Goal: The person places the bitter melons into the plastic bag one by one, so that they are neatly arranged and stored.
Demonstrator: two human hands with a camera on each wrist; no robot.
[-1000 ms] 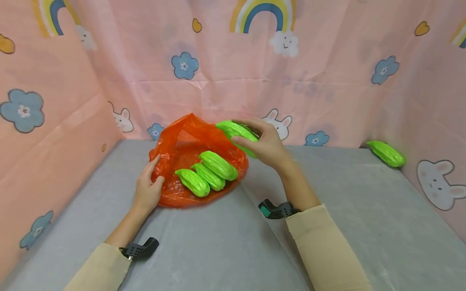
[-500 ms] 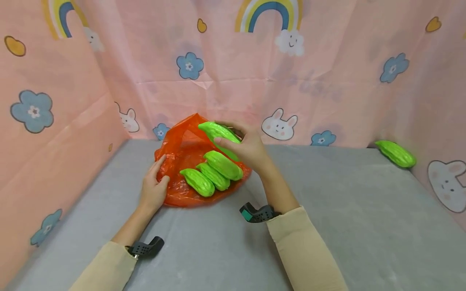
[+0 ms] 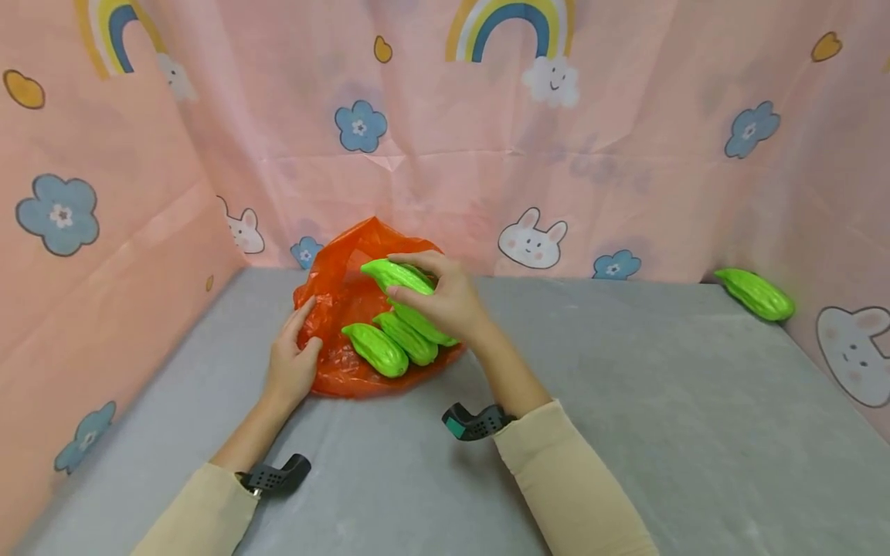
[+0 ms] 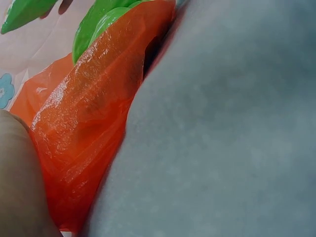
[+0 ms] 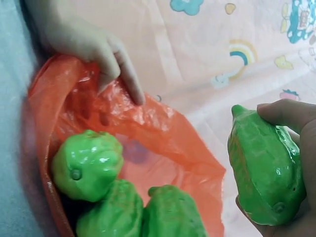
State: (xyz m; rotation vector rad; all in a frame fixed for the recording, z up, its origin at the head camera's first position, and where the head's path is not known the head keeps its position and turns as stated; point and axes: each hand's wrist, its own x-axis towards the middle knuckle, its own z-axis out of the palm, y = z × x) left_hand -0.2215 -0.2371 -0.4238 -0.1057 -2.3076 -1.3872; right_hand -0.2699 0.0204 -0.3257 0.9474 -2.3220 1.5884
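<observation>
An orange plastic bag (image 3: 342, 259) lies with its mouth spread toward me. My left hand (image 3: 290, 364) holds its left rim, thumb and a finger hooked over the edge in the right wrist view. Three bright green, ridged bitter melons sit inside: a left one (image 3: 375, 350), a middle one (image 3: 410, 337) and a right one (image 3: 426, 323), which is partly covered. My right hand (image 3: 448, 301) grips another bitter melon (image 3: 391, 275) between thumb and fingers, above the bag's opening. In the right wrist view this held melon (image 5: 264, 168) is apart from the others.
One more bitter melon (image 3: 755, 294) lies in the far right corner against the pink patterned cloth wall (image 3: 667, 201). A grey cloth surface (image 3: 626, 386) spreads under everything. Pink cloth also stands at the back and left.
My right hand has carried its bitter melon leftward and then down, from beside the bag's right edge to over its opening. My left hand stays at the rim.
</observation>
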